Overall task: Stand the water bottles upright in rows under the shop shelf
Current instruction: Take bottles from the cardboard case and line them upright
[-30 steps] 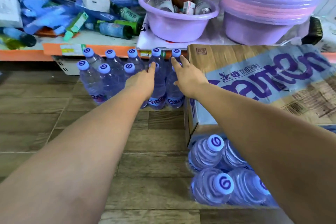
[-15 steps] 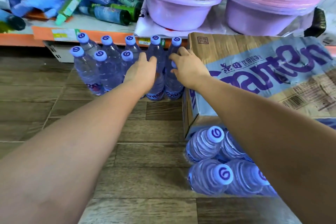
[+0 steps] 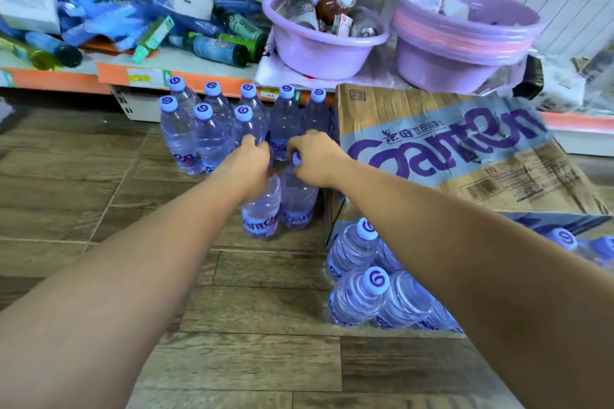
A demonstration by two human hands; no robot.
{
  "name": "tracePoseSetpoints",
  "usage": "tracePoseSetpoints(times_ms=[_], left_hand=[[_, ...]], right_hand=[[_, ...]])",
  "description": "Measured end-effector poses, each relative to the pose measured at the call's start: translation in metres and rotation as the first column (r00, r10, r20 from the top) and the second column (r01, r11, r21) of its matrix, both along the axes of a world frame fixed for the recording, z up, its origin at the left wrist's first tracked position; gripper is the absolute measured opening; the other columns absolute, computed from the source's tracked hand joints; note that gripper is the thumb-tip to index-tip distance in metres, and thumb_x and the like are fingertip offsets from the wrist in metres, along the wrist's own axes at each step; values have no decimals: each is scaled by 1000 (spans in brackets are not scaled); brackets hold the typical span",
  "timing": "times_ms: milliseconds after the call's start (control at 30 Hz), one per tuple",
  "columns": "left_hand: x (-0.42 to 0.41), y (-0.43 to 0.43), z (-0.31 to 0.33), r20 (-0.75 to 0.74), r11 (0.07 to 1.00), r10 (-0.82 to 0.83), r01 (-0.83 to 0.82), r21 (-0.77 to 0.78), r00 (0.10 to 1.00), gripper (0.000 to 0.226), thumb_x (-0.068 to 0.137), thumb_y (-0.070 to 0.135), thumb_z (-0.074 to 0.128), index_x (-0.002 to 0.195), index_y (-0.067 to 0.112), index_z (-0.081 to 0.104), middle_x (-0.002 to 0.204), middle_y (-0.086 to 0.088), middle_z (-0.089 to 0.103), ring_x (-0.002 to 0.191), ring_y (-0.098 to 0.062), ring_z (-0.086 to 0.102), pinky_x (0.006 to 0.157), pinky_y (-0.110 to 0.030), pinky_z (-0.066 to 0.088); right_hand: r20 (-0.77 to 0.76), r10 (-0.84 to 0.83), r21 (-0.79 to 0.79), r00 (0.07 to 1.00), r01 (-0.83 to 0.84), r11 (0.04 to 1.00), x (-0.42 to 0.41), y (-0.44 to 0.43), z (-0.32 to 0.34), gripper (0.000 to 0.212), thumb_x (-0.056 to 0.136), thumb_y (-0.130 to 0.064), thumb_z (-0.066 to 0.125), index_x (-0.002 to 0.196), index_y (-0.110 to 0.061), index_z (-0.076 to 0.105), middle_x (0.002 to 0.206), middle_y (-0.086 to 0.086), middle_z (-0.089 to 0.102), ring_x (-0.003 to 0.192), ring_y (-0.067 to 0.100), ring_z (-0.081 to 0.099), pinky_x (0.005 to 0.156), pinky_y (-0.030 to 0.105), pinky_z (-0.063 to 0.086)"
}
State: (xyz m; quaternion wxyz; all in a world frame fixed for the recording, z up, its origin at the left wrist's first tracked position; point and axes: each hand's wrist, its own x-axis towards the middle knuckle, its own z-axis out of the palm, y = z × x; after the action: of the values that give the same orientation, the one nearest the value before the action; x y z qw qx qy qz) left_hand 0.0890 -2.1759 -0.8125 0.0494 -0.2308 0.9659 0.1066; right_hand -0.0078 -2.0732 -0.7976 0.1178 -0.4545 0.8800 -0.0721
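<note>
Clear water bottles with purple caps stand upright in two rows (image 3: pixel 212 129) on the floor under the orange-edged shelf (image 3: pixel 109 76). Just in front of those rows, next to the carton, stand two more bottles. My left hand (image 3: pixel 252 159) grips the top of the left bottle (image 3: pixel 262 209) and hides its cap. My right hand (image 3: pixel 315 156) grips the neck of the right bottle (image 3: pixel 297 199), whose cap shows between the fingers. Several more bottles (image 3: pixel 362 292) lie on their sides in the opened end of the cardboard carton (image 3: pixel 432 149).
The carton lies on the wooden floor (image 3: pixel 166 276) to the right of the rows and blocks that side. On the shelf above stand a purple basin (image 3: pixel 319 46) with small goods, stacked basins (image 3: pixel 465 43) and loose boxes and bottles (image 3: pixel 186 23).
My hands went from open above the bottles to gripping two bottle tops. Those two bottles now stand closer to me than the rows. The view has tilted down.
</note>
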Motion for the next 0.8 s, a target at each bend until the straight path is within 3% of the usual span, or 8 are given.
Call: tracePoseSetpoints(times_ms=[233,433,633,800], left_hand=[[18,15,69,-61,999,-17,15,-44,998,40,93,23,52,122,-3,43,126,-23,38,109,-41,52,89,-43,41],[16,43,138,-265,999,-22,9,-48,964,38,92,28,55,116,0,50,120,-22,41,103,-41,51,89,-44,42],[0,88,200,-360,992,-95,58,-111,928,43,94,28,52,128,2,48,138,-25,33,122,-38,45,99,-39,37],[-14,138,233,-369,977,-205,169,-128,907,40,93,28,52,124,2,50,125,-25,45,117,-37,47,99,-36,37]], right_hand=[[-2,50,-179,999,-50,983,21,28,70,26,82,-8,53,104,-6,66,104,16,68,98,34,59,78,34,48],[-8,-5,-343,1000,2,939,14,80,132,24,78,-11,62,102,-10,69,104,9,69,89,21,55,67,20,34],[-67,-77,-417,995,42,908,8,132,187,25,78,-13,63,102,-12,68,94,2,55,86,15,44,64,19,27],[-145,-123,-375,982,60,925,-4,184,221,23,77,-15,62,100,-15,69,91,5,58,85,18,47,71,24,36]])
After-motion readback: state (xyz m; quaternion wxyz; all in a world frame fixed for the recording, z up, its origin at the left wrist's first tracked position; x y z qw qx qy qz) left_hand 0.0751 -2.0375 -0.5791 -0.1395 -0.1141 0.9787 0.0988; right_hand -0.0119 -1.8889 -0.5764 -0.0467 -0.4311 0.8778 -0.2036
